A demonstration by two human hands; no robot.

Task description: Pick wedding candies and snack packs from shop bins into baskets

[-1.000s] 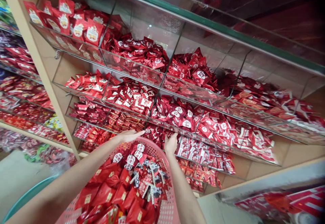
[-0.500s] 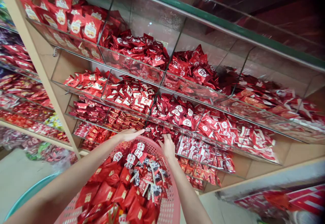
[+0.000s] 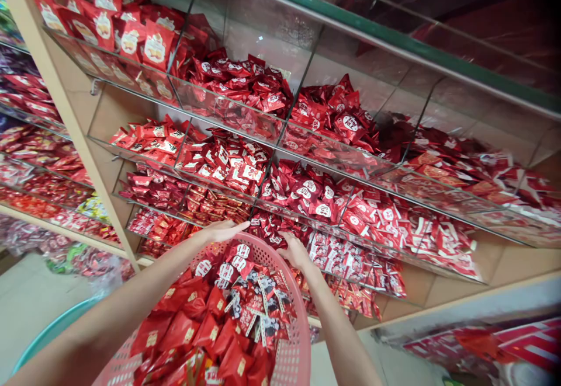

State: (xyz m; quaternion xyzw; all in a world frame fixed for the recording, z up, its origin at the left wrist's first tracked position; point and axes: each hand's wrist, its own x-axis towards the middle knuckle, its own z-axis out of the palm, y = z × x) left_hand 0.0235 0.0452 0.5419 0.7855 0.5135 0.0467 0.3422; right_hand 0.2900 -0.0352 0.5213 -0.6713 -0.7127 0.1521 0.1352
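Note:
My left hand [image 3: 224, 231] lies on the far rim of a pink plastic basket [image 3: 289, 316], fingers stretched out flat. The basket is heaped with red snack packets [image 3: 205, 322], some with black and white print. My right hand [image 3: 295, 251] is just past the basket's right rim, at the front of a clear shelf bin [image 3: 333, 257] full of small red and white packets. Its back faces me and its fingers curl down among the packets; what they grip is hidden.
Tiers of clear acrylic bins [image 3: 228, 111] hold red packets across the wooden shelving. A wooden upright [image 3: 74, 123] divides it from more bins of sweets on the left. A teal tub rim [image 3: 48, 333] shows at lower left. Red goods lie at lower right.
My right hand has dropped a little, out of the bin and toward the basket's rim. My left hand has stayed on the rim.

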